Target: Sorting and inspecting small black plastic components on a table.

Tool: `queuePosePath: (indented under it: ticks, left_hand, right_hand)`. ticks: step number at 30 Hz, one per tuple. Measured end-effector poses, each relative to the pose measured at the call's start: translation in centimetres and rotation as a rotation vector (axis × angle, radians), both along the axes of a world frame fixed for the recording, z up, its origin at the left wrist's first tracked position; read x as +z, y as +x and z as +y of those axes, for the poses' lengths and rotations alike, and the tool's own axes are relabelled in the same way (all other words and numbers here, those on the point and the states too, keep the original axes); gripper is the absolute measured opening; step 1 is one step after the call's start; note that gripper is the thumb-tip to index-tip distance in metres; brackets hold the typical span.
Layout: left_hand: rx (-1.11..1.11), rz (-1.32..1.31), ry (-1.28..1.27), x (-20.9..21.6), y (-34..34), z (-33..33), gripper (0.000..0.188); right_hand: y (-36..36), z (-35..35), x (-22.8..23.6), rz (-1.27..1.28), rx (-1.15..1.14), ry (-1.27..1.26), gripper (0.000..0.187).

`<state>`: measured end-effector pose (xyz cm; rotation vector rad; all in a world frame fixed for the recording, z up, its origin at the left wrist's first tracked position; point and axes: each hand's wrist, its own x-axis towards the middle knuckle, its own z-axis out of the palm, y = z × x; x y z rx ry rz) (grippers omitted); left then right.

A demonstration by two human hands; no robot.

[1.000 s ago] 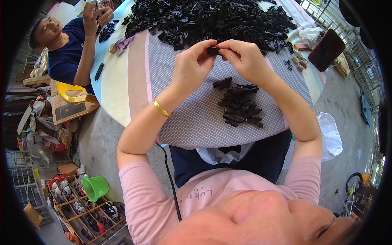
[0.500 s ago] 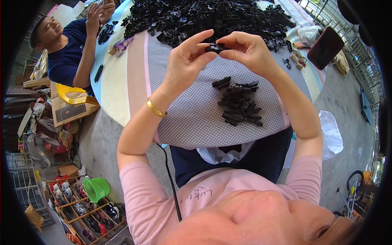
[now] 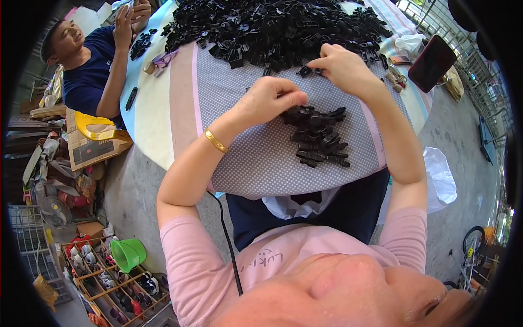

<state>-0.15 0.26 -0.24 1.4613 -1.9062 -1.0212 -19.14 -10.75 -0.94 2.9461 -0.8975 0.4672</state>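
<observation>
My left hand (image 3: pixel 268 102), a gold bangle on its wrist, hovers by the upper left of a small pile of black plastic pieces (image 3: pixel 318 139). Its fingers are curled in, and whatever they hold is hidden from view. Farther off and to the right, my right hand (image 3: pixel 344 70) pinches a small black plastic piece (image 3: pixel 305 71) at the near edge of a large heap of similar black pieces (image 3: pixel 283 32). The small pile lies between my arms on the dotted grey part of the tablecloth (image 3: pixel 245 169).
At the table's right stand a dark phone (image 3: pixel 432 64) and some small metal parts (image 3: pixel 396 80). Across to the left sits another person (image 3: pixel 90 71), hands raised. One black piece (image 3: pixel 131 98) and a purple band (image 3: pixel 163 60) lie near that side. A black cable (image 3: pixel 226 234) hangs beside my lap.
My hands have parted from the black piece they held together. The left came nearer, down to the small pile; the right moved right and down to the heap's edge.
</observation>
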Motion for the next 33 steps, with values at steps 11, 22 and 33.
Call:
queuePosePath:
  ticks: [11,22,33]
  left_hand:
    - [0.197,-0.426,-0.587,-2.2,0.9,-1.8,0.028]
    - [0.21,0.811,0.175,-0.6,1.9,-1.6,0.02]
    - [0.234,0.989,0.144,-0.2,1.7,-0.9,0.03]
  right_hand:
    - [1.8,1.3,0.1,-0.286,0.251,0.181,0.016]
    - [1.9,1.4,1.4,-1.014,0.333,0.962,0.031]
    - [2.7,2.3,0.7,-0.797,0.383,0.477,0.028]
